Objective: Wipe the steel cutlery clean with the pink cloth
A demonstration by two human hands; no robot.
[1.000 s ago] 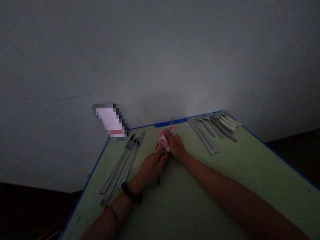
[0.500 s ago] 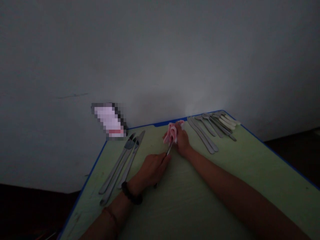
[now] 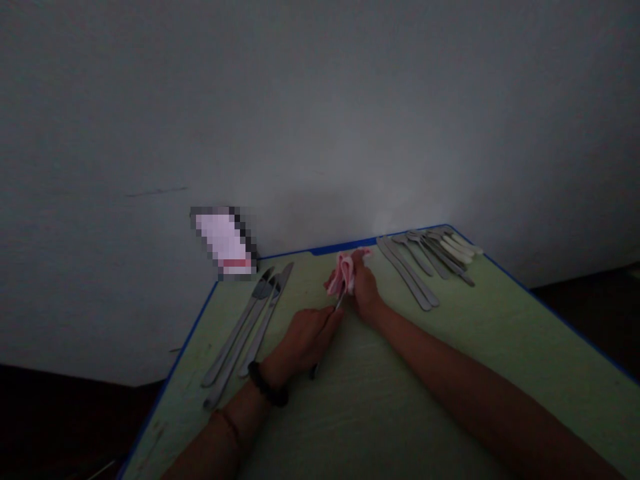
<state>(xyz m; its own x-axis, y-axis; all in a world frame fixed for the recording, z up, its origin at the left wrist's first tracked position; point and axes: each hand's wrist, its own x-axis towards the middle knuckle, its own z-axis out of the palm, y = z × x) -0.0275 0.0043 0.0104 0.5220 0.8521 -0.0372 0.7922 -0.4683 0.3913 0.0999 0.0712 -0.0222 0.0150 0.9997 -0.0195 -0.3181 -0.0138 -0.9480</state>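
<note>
My left hand point(image 3: 313, 337) is closed around the handle of what looks like a metal table knife point(image 3: 341, 301). The handle's end sticks out below the palm. The far part runs into a folded pink-and-white cloth point(image 3: 343, 273), which hides it. With fingers wrapped around that cloth, my right hand point(image 3: 367, 287) pinches it over the knife. To the left of my left hand lie several table knives point(image 3: 250, 333), side by side with blades pointing away. Right of my right hand, two more knives point(image 3: 407, 273) lie parallel.
Beyond those two knives, several spoons point(image 3: 420, 253) and white-handled cutlery point(image 3: 457, 248) lie grouped near the far right corner. A blurred-out phone-like object point(image 3: 225, 243) leans against the grey wall point(image 3: 320, 120) at the back left. The green table point(image 3: 425, 413) has a blue edge.
The whole view has shifted slightly, so things sit a little further right and lower. Both hands keep the same grip on the knife and the cloth.
</note>
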